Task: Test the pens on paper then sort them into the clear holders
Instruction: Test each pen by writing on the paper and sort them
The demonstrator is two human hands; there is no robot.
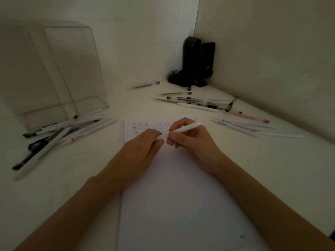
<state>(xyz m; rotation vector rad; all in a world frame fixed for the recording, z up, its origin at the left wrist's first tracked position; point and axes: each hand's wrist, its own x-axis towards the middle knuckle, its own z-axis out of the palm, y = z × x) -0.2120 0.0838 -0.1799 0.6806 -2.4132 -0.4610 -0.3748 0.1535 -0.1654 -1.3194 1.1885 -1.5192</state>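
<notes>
Both grips are clenched on one white pen [183, 130]. It hangs just above the paper [181, 196], slanting up and away to the right. The left grip [145, 142] pinches its near end, and the right grip [188, 140] has fingers curled round the barrel. It looks as if a cap or tip is being worked, but the dim picture does not show which.

To do this well, hold the barrel steady in the right grip and let the left pull or push straight along the pen's axis, with no twisting sideways. Then make the stroke in the bare space under the rows of test marks [145, 127], which lie just beyond the grips.

The pen looks like a slim, smooth plastic cylinder, likely slippery and quick to roll if set down. The paper is a thin flat sheet that may slide on the table [63, 196], so it needs a resting hand.

Far to the left of the grips stand the clear holders [72, 69], tall, thin-walled and box-shaped. They look rigid. A loose pile of pens [63, 131] lies at their foot, and more pens [244, 127] lie to the right.
</notes>
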